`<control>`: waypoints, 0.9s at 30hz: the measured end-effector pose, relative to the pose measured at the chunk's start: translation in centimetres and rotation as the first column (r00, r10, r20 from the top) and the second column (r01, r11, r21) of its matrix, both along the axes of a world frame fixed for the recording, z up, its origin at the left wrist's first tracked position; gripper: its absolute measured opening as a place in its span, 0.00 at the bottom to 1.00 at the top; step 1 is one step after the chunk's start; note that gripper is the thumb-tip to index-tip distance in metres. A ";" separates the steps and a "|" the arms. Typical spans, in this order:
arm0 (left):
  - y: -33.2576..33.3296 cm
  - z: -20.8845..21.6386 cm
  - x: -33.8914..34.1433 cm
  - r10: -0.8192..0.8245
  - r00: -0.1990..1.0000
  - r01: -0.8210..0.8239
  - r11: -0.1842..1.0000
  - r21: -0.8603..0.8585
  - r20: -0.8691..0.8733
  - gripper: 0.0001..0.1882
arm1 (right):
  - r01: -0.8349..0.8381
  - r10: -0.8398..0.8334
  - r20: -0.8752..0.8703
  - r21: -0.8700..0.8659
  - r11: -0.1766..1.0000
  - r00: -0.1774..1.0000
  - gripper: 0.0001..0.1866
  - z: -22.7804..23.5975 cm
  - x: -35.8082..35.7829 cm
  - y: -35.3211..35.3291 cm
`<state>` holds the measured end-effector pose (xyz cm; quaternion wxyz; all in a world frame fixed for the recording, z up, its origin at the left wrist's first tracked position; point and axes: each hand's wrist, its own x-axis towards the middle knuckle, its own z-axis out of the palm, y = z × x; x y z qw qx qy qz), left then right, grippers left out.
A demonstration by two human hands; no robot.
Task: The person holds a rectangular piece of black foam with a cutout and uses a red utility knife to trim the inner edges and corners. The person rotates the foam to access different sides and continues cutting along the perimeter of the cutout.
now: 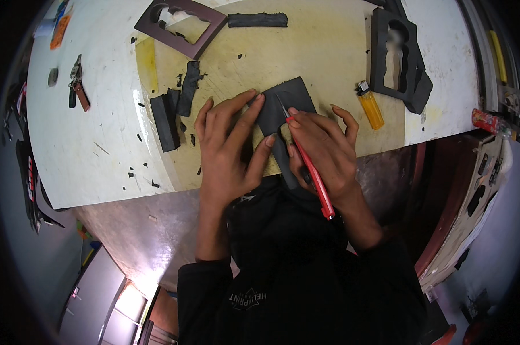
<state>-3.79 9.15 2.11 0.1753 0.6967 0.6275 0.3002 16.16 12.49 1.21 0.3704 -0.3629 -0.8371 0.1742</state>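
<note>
A dark grey foam sheet [298,96] lies at the table's near side, partly under both hands. Bent round its edge, my left hand [228,144] holds it with fingertips and thumb. My right hand [328,148] is closed on a slim red craft knife [314,169], held like a pen. The narrow blade points away from me and rests on or just over the foam; contact is hard to tell. Below the sheet a narrow foam strip [283,161] hangs toward the table edge, between my hands.
Foam frames with wavy cutouts, one purplish [209,43] and one black [379,63], lie farther off. A yellow lighter [371,109] sits right of my hands. Foam offcuts [165,123] and crumbs lie left. Keys [78,86] rest at far left.
</note>
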 end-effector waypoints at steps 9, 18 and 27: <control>0.1 -0.3 0.1 0.013 1.000 -0.014 0.999 0.029 0.008 0.30 | 0.023 -0.022 0.023 -0.025 0.999 0.999 0.22 0.2 -0.2 -0.2; 0.2 -0.2 0.2 0.042 0.999 -0.043 0.998 0.034 0.027 0.29 | 0.005 -0.002 0.094 -0.027 1.000 0.996 0.23 0.5 0.2 -0.3; 0.5 -0.1 0.6 0.053 0.998 -0.052 0.998 0.032 -0.030 0.27 | -0.039 0.041 0.143 -0.021 0.999 0.989 0.21 0.7 0.4 0.1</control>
